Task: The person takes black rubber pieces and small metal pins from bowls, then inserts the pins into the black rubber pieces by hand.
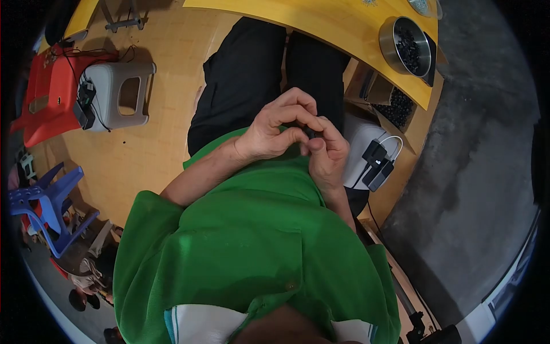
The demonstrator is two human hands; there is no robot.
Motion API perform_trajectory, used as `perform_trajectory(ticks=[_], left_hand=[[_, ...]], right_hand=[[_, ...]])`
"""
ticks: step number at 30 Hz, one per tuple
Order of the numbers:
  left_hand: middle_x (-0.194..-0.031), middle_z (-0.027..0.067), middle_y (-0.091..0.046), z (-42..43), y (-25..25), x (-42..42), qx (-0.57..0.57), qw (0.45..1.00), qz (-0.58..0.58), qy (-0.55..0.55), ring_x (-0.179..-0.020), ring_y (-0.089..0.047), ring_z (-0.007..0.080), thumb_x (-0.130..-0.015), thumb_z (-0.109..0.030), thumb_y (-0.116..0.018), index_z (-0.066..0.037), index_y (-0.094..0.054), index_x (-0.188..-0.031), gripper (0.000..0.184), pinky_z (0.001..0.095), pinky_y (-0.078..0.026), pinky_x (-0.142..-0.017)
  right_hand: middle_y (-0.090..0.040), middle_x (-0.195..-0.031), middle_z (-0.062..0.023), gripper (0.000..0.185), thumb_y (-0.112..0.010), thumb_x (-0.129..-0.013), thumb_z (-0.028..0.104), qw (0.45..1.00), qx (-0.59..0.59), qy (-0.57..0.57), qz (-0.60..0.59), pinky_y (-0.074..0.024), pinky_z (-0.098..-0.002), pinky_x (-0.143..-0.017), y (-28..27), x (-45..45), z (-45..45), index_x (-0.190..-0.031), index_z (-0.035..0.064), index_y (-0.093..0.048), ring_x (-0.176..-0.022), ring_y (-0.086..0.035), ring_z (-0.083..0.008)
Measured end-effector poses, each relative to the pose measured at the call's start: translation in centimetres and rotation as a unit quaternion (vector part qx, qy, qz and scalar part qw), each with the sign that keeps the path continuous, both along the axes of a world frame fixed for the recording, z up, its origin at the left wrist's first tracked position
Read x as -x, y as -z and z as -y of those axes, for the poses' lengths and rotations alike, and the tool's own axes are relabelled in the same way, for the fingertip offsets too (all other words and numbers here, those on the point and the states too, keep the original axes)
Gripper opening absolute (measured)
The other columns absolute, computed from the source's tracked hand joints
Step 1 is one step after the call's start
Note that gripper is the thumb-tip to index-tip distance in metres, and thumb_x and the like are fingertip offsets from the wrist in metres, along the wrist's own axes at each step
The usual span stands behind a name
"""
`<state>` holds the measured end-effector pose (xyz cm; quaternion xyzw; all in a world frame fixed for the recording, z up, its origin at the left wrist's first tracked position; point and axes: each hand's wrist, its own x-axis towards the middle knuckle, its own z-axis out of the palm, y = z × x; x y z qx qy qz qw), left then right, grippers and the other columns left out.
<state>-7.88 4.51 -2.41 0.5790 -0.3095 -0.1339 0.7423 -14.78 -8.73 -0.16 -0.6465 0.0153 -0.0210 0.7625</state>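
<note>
In front of my belly, over my lap, my left hand [278, 126] and my right hand [329, 152] meet with fingertips together. Both are closed in a pinch around a small dark piece [311, 135]. Fingers cover most of it, so its kind cannot be made out. On the yellow table [338, 34], a steel bowl [388, 49] contains many small black parts [408, 50]. Below the table's right end, a cardboard box [421, 123] holds more small black parts [395, 109].
A light grey stool [358, 143] with black power adapters [378, 163] stands at my right. To the left are a red stool [60, 86], a grey stool [109, 77] with cables, and a blue stool [63, 200]. Another person [89, 281] appears at lower left.
</note>
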Motion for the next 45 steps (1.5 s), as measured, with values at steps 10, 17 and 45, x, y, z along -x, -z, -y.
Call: perform_trajectory(ticks=[10, 17, 45], left_hand=[[-0.101, 0.0133, -0.051, 2.1, -2.5, 1.7, 0.025, 0.998, 0.056, -0.028, -0.093, -0.053, 0.0236, -0.072, -0.030, -0.072, -0.001, -0.053, -0.109, 0.051, 0.0323, -0.044, -0.077], [-0.095, 0.0130, -0.052, 3.2, -2.2, 2.9, 0.048, 0.996, -0.012, -0.075, -0.087, -0.053, 0.0213, -0.069, -0.009, -0.066, -0.001, -0.054, -0.101, 0.035, 0.0301, -0.044, -0.076], [-0.119, 0.0149, -0.047, 0.9, 0.3, 0.4, 0.046, 0.986, -0.131, 0.096, -0.069, -0.054, 0.0076, -0.086, -0.011, -0.058, 0.002, -0.055, -0.105, 0.022, 0.0194, -0.046, -0.057]], right_hand=[[-0.055, -0.079, -0.0048, 0.040, -0.049, -0.092, 0.036, 0.989, 0.130, 0.038, 0.056, -0.0431, -0.0228, -0.056, 0.4, 1.0, -0.1, -0.098, -0.0024, -0.057, -0.067, -0.056, -0.0115], [-0.055, -0.078, -0.0047, 0.040, -0.048, -0.093, 0.036, 0.975, 0.193, 0.065, 0.085, -0.0430, -0.0227, -0.056, 0.8, 0.0, 0.2, -0.099, -0.0023, -0.057, -0.067, -0.055, -0.0113], [-0.051, -0.086, -0.0016, 0.044, -0.036, -0.096, 0.039, 0.998, -0.057, -0.011, -0.035, -0.0375, -0.0190, -0.055, 0.6, -0.5, 0.1, -0.104, -0.0009, -0.052, -0.064, -0.046, -0.0059]])
